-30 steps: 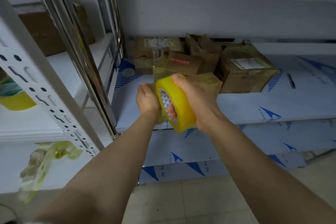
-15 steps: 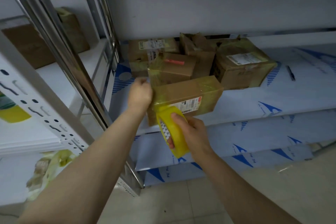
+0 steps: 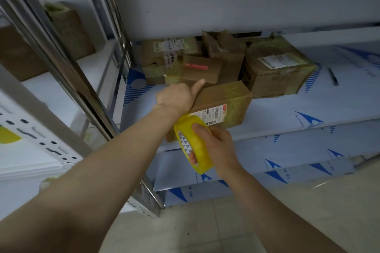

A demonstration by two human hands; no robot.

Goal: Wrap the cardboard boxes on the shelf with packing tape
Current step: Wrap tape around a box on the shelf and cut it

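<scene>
Comparing this moment with a second ago, we see the tape roll (image 3: pixel 193 144) is no longer up level with the top of the front box (image 3: pixel 224 104). It now sits low against that box's near left corner, below its printed label. Our right hand (image 3: pixel 218 150) holds the roll firmly, fingers through the core and thumb over the yellow outer band. Our left hand (image 3: pixel 174 96) rests on the box's top left end with the thumb stretched out along the top. Its fingers are hidden behind the back of the hand, so we cannot tell whether they curl round the end.

The box lies at the front edge of the shelf (image 3: pixel 308 113), with glossy yellowish tape already across its right end. We judge that the drop of the roll means a band is being drawn down the near face, while the left hand steadies the box. Behind it stand a smaller box (image 3: pixel 197 70) and, further right, a large box (image 3: pixel 275 72), both showing tape sheen.
</scene>
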